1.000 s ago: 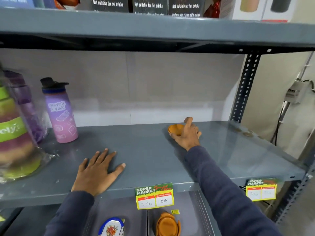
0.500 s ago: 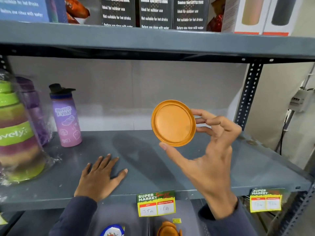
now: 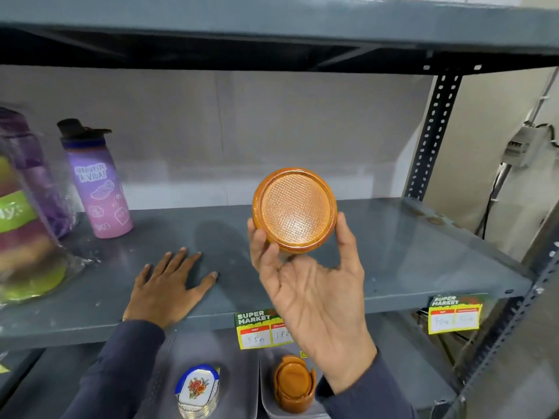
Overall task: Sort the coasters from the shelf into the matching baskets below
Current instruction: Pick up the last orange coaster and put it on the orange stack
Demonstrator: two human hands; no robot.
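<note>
Since a moment ago, the orange coaster [image 3: 295, 209] is turned so its textured face looks at me, raised above the middle of the grey shelf [image 3: 408, 246]. My right hand [image 3: 311, 285] grips its rim between thumb and fingers, palm toward me. My left hand [image 3: 168, 285] lies flat and open near the shelf's front edge, holding nothing. Below, a stack of orange coasters [image 3: 295, 384] sits in one basket [image 3: 269, 400], and floral coasters [image 3: 198, 388] sit just beside it.
</note>
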